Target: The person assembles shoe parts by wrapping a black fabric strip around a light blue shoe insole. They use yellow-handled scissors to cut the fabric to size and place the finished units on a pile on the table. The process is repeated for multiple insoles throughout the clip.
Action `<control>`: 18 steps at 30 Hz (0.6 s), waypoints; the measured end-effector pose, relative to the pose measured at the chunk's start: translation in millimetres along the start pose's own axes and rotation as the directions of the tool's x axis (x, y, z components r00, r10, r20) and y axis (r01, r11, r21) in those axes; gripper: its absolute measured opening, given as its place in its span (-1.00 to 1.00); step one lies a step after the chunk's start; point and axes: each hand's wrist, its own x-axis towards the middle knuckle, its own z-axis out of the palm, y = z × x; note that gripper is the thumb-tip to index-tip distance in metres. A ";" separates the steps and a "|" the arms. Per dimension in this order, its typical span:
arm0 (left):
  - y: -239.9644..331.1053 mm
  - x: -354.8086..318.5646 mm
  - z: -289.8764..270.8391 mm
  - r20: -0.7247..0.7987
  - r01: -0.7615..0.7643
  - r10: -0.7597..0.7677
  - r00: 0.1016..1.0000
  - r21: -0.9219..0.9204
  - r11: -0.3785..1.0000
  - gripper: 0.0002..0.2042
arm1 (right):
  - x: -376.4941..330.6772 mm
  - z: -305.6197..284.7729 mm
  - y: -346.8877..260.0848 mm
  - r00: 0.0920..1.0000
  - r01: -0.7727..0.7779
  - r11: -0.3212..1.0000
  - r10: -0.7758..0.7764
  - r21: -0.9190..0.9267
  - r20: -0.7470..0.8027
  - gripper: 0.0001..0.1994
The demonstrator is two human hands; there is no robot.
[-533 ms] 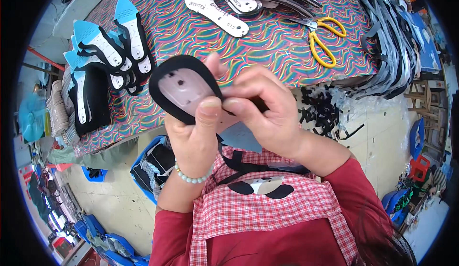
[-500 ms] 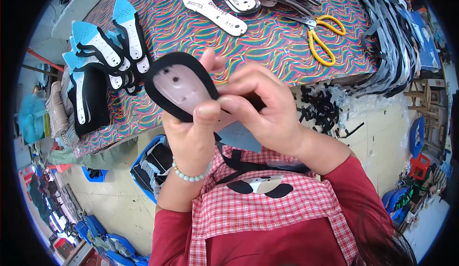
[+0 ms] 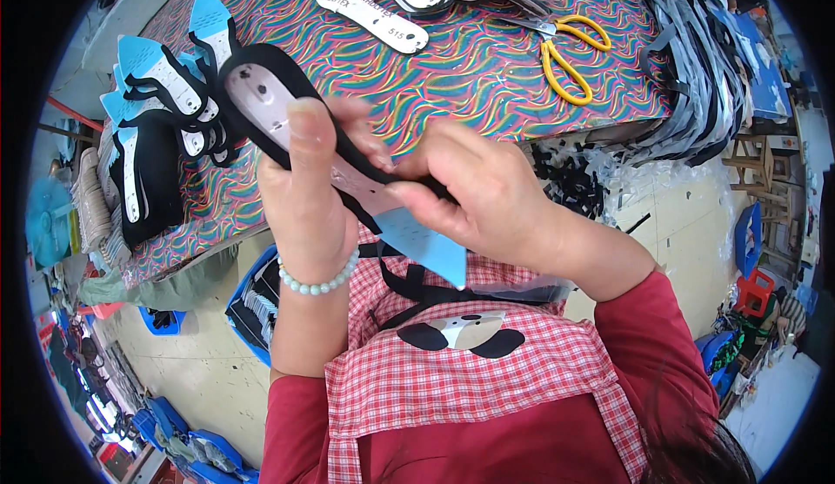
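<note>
Held up over the near edge of the table is a shoe insole (image 3: 271, 100) with a pale heel and middle and a pointed light blue toe (image 3: 426, 245) tilted down toward me. A black edging strip (image 3: 294, 65) runs round its heel and along its sides. My left hand (image 3: 300, 201) is wrapped round the middle, its thumb on the pale face and its fingers behind. With thumb and bent fingers, my right hand (image 3: 487, 184) pinches the black strip along the right side. That hand partly hides the strip's end.
Several black-edged insoles with blue toes (image 3: 174, 84) lie at the table's left. White insole boards (image 3: 370, 19) are stacked at the back, beside yellow-handled scissors (image 3: 546, 28). Long strips (image 3: 696, 84) hang over the right end. Black scraps (image 3: 574, 180) litter the floor; a blue crate (image 3: 237, 310) stands below.
The insole has moved left and tilted, so its blue toe shows more. My left thumb now lies higher over the pale face. My right hand has worked along the strip toward the toe.
</note>
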 end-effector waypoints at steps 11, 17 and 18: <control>-4.7 -23.7 5.0 -0.127 -0.116 0.145 0.981 0.212 0.970 -0.80 | -22.1 12.9 9.2 0.963 -0.268 0.878 0.240 0.396 0.119 -0.80; 7.0 -15.1 -18.2 0.093 -0.135 0.113 0.989 0.294 0.946 -0.76 | -8.5 23.9 12.6 0.991 -0.082 0.929 0.037 0.362 0.130 -0.80; 9.8 -12.6 -22.9 0.083 -0.114 0.097 0.992 0.233 0.966 -0.70 | -7.9 21.4 8.8 0.992 -0.071 0.910 0.019 0.409 0.129 -0.78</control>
